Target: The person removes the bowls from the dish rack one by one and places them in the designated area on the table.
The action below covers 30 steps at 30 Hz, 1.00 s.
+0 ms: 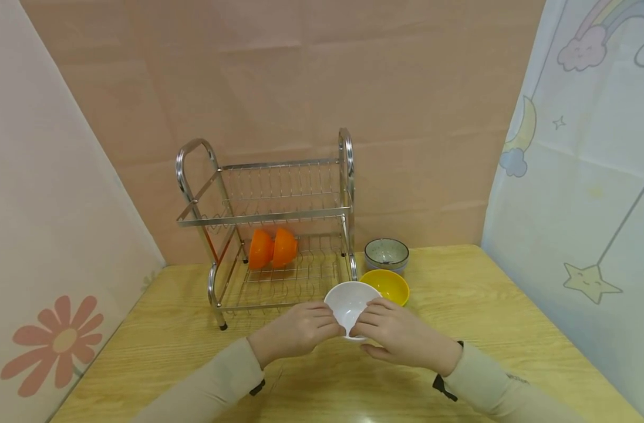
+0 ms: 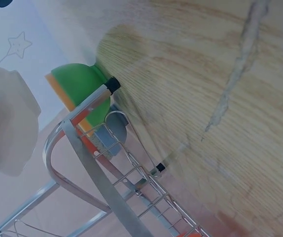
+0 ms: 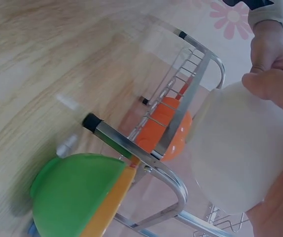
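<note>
Both hands hold a white bowl [image 1: 347,298] in front of the dish rack, its inside facing up toward the head camera. My left hand [image 1: 303,328] grips its left side, and my right hand [image 1: 398,332] grips the right side with fingers over the rim and thumb below. The bowl's smooth outer wall shows in the right wrist view as a white bowl [image 3: 235,148], lifted off the table. Just behind it sits a bowl, yellow inside [image 1: 387,285] and green outside [image 3: 75,192]. Fingers hide part of the white bowl's near rim.
A two-tier metal dish rack [image 1: 263,216] stands on the wooden table [image 1: 158,346]. Two orange bowls [image 1: 285,247] lean on their sides on its lower tier. A grey speckled bowl with a dark rim [image 1: 387,254] sits right of the rack, on a bluish one. Fabric walls surround the table.
</note>
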Each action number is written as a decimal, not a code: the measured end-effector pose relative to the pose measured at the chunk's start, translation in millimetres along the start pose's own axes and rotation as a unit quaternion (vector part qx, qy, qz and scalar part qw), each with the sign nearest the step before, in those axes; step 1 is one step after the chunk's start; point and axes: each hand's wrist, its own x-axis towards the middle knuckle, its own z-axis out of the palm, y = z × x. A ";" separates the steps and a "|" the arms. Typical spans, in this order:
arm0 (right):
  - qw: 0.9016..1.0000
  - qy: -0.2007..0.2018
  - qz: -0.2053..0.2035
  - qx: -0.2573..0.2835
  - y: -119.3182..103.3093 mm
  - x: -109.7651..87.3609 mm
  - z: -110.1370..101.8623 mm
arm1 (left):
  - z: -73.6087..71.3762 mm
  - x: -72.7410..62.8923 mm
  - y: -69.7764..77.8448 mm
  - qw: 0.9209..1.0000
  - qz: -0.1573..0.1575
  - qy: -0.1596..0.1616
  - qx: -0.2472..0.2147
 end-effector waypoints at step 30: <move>0.999 0.034 -0.011 -0.038 -2.7 1.7 7.2 | -0.8 -1.5 -0.6 1.000 -0.001 -0.008 -0.010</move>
